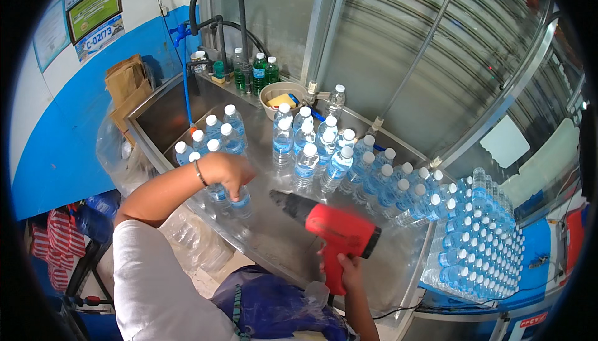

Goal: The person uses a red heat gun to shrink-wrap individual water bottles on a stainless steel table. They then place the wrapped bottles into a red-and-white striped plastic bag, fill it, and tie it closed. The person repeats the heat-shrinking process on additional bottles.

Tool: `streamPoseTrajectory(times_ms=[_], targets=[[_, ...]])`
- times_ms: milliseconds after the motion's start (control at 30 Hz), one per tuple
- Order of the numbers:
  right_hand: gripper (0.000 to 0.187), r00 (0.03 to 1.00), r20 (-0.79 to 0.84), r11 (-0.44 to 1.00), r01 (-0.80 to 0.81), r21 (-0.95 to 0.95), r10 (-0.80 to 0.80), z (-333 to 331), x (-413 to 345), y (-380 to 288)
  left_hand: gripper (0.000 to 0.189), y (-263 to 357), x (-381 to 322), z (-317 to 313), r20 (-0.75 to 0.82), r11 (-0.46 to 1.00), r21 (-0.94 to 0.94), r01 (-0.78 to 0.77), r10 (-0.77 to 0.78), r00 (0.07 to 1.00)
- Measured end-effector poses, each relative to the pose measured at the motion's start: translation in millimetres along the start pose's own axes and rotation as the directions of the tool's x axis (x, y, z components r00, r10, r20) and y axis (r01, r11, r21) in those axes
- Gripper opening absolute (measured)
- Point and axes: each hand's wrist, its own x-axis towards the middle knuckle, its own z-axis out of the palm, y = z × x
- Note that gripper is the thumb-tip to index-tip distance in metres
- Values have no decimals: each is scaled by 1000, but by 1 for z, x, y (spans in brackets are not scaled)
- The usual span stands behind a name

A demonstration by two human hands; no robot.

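Note:
My right hand is wrapped around the handle of a red heat gun. Its dark nozzle points left, above the steel sink counter, towards my left hand. With fingers bent downward, my left hand grips the top of a clear plastic water bottle and hides its cap. Beside and behind that hand stands a cluster of white-capped bottles with blue labels. To the right, a longer group of similar bottles runs across the counter.
The steel counter has a raised rim. At its back are a faucet with a black hose, green-liquid bottles and a bowl with sponges. Many stacked bottles stand at right. A black cord trails below.

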Motion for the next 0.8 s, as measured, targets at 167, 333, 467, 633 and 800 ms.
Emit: streamPoseTrajectory(times_ms=[167,333,467,633,800], targets=[[45,995,85,998,-54,-26,56,20,13,11,28,-8,-12,22,-150,995,-99,-25,10,989],[45,1000,25,993,-9,-118,12,13,19,12,25,-18,6,6,-201,962,-142,-233,203,958],[45,999,-25,999,38,-39,-39,5,18,5,27,-18,28,-8,-287,914,-133,-383,334,898],[44,990,-57,991,129,-32,-131,5,19,4,23,-17,63,-29,-429,890,-258,-376,244,870],[42,978,-112,979,159,-126,-173,1,16,15,34,-9,104,-28,-548,981,-191,-39,-74,833]])
